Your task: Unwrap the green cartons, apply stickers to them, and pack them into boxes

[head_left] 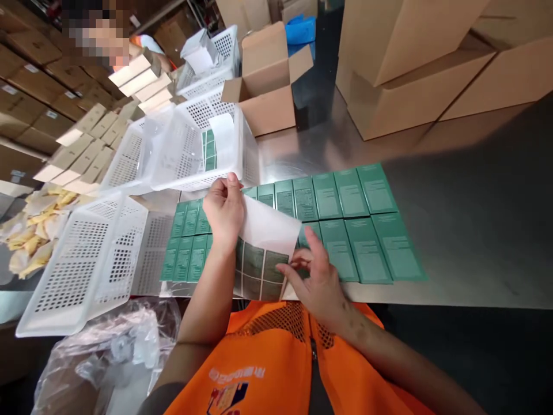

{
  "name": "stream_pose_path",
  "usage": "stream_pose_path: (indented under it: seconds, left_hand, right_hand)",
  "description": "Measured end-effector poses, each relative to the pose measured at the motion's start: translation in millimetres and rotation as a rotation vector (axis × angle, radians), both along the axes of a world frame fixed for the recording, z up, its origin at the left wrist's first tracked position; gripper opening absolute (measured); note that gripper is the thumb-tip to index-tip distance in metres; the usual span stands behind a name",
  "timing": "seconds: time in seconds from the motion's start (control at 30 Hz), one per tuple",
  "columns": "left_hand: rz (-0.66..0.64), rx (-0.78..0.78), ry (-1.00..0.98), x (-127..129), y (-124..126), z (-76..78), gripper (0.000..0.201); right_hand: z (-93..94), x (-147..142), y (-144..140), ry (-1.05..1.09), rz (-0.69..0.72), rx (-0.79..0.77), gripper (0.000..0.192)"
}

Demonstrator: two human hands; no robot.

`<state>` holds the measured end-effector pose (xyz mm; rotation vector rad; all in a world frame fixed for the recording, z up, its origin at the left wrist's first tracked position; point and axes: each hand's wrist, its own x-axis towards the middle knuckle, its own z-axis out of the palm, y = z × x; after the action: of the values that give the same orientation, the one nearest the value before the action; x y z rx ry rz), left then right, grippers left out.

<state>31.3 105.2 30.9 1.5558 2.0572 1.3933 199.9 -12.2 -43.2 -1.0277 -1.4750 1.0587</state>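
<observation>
My left hand (224, 208) pinches the upper left corner of a label sheet (263, 253), white backing at its top and rows of dark green labels below. The sheet tilts above two rows of green boxes (341, 199) set side by side on the metal table. At the sheet's right edge is my right hand (313, 268), thumb and fingertips closed on the edge beside a label, index finger stretched upward. Whether a label's corner has lifted there cannot be made out. The sheet and hands hide the middle boxes.
Several white perforated baskets (199, 144) stand on the left, one with another label sheet (209, 148) inside. Behind are an open carton (268, 86), a blue item (300, 30) and large cartons (415, 75). A plastic-lined bin (116, 357) stands lower left. Another person (149, 46) is at the back left.
</observation>
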Motion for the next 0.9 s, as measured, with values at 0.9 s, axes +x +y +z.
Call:
stream_pose_path:
  seconds: [0.9]
  left_hand:
    - [-0.411, -0.377, -0.59, -22.3, -44.2, 0.3, 0.034]
  right_hand:
    - [44.7, 60.1, 30.0, -0.044, -0.123, -0.234, 0.029]
